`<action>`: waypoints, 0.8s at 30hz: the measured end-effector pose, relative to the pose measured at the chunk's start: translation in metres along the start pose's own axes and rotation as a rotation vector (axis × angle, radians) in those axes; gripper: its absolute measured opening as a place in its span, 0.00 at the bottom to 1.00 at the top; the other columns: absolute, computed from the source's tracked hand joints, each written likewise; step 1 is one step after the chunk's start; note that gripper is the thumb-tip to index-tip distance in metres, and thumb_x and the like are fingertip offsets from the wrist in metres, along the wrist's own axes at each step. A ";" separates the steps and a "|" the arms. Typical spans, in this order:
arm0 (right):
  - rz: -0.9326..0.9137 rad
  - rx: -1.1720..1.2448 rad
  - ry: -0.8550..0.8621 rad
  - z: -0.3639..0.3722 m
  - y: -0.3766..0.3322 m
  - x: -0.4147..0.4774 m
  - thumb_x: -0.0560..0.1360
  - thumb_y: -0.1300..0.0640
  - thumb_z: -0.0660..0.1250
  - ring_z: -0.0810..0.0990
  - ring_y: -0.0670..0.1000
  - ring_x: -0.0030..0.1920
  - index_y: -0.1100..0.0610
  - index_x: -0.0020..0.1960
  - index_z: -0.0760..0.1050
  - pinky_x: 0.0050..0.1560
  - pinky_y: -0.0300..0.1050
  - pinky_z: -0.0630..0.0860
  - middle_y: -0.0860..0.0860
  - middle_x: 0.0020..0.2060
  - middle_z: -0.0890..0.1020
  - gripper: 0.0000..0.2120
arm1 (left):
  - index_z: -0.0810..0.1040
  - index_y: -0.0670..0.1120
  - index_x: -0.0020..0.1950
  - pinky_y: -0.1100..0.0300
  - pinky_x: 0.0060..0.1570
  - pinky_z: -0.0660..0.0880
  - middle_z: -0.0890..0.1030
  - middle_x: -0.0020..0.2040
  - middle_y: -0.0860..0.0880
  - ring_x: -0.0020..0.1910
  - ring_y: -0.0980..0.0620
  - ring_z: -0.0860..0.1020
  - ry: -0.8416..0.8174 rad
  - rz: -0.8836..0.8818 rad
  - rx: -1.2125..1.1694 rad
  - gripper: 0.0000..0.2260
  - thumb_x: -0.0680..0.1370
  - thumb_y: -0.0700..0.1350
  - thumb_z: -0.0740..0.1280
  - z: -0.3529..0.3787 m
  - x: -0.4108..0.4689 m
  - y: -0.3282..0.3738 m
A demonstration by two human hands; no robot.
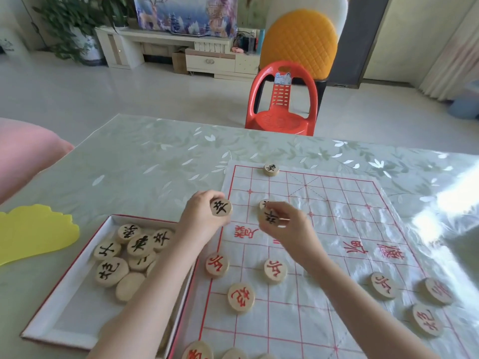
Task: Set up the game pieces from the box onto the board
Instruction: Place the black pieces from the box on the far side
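Bench (142, 164) under a pale green leaf-print cloth fills the lower frame. A red plastic chair (282, 104) stands past its far edge. On the bench's right lies a thin, glossy white film board with a red grid (337, 229), flat but slightly rippled. Just left of the board is a shallow white cardboard box with a red rim (70, 301). It holds a loose pile of round pale wooden discs with black characters (111, 271), a few of them blank side up.

The left hand (204, 216) is over the board's left edge, fingers curled round one black-character disc (221, 207), face up. The right hand (282, 224) is over the board's mid-left and pinches a second black-character disc (269, 217) by its rim. A third disc (263, 204) peeks out just behind it; I can't tell if it is held or lying on the board. A lone black disc (271, 169) sits on the far row. Red-character discs (275, 270) are spread over the near half.

Handling, as a guess: the discs look light, rigid and smooth, and not fragile. They are best taken by the rim between thumb and fingers and set down flat, since on edge they would roll. The film board looks slippery, so it is likely to shift or wrinkle if a disc is dragged across it.
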State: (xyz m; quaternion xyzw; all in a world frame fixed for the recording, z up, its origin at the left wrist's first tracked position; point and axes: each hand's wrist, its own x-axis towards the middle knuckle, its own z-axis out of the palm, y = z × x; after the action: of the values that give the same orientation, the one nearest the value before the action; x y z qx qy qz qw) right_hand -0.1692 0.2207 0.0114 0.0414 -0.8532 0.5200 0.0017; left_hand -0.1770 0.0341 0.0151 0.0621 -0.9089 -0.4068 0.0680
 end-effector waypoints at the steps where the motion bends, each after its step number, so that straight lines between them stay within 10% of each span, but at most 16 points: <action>1: 0.015 0.005 0.025 -0.009 0.008 0.005 0.70 0.54 0.71 0.81 0.47 0.47 0.51 0.52 0.78 0.48 0.43 0.81 0.47 0.44 0.82 0.11 | 0.77 0.46 0.57 0.59 0.55 0.71 0.78 0.56 0.46 0.55 0.49 0.76 -0.010 -0.003 0.020 0.22 0.64 0.40 0.76 0.007 0.011 0.000; 16: 0.028 -0.066 0.112 -0.044 0.059 0.017 0.70 0.53 0.71 0.78 0.44 0.51 0.52 0.59 0.75 0.52 0.39 0.76 0.46 0.49 0.81 0.18 | 0.74 0.46 0.64 0.55 0.60 0.65 0.76 0.62 0.44 0.62 0.44 0.70 0.021 -0.017 0.233 0.29 0.66 0.50 0.76 0.049 0.056 -0.017; 24: 0.069 -0.371 0.217 -0.069 0.077 0.057 0.72 0.56 0.69 0.73 0.55 0.56 0.59 0.60 0.74 0.50 0.43 0.69 0.53 0.51 0.80 0.18 | 0.79 0.50 0.56 0.58 0.56 0.67 0.80 0.56 0.52 0.59 0.47 0.74 0.019 0.014 0.071 0.15 0.70 0.44 0.73 0.012 -0.008 -0.002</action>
State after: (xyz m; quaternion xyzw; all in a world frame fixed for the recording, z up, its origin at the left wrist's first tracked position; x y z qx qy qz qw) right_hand -0.2348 0.3132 -0.0224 -0.0448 -0.9299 0.3554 0.0832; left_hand -0.1713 0.0425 0.0050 0.0620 -0.9224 -0.3733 0.0769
